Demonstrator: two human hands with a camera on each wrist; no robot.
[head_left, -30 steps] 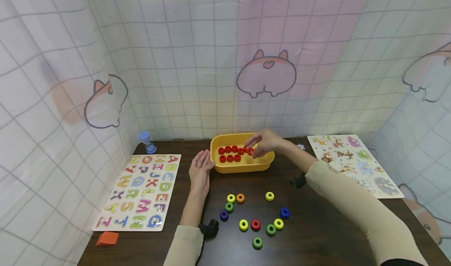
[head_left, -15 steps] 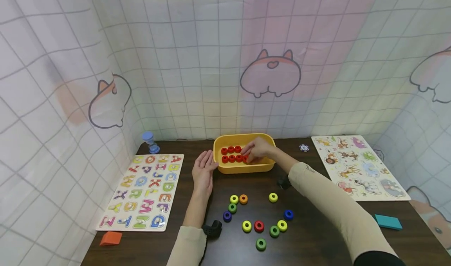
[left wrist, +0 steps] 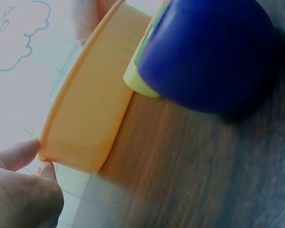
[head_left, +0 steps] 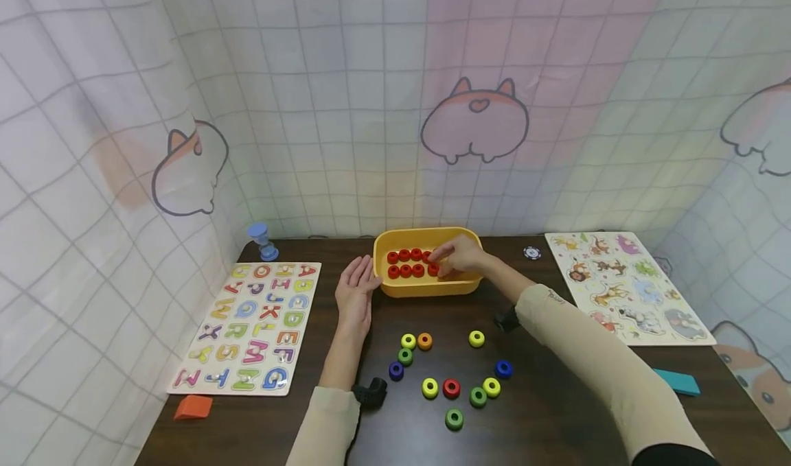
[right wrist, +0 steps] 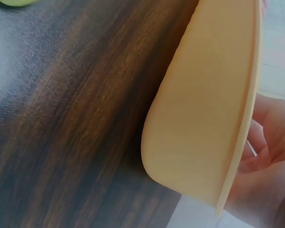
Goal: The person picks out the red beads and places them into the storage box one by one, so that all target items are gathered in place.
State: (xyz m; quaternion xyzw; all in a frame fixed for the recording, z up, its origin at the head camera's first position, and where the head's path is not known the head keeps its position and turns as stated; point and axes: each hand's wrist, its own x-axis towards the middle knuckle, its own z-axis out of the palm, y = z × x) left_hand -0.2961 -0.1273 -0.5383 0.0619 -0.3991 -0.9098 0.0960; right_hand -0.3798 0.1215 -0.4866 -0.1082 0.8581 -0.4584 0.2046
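A yellow tray at the back of the table holds several red beads in two rows at its left and middle. My right hand reaches in over its right end, fingers bent down, pinching a red bead at the end of the front row. The index fingertip lies close to the back row's last bead. The tray wall conceals those fingertips in the right wrist view. My left hand stays at the tray's left end with its fingers straight, the thumb touching the rim.
Loose beads in several colours lie before the tray, including an orange one and a purple one. A letter puzzle board lies left, an animal board right. A blue hourglass stands back left. A cloth wall closes the back.
My right hand has lowered into the tray and its red beads now form two tidier rows. The left hand keeps its place at the tray's end. The view has shifted slightly.
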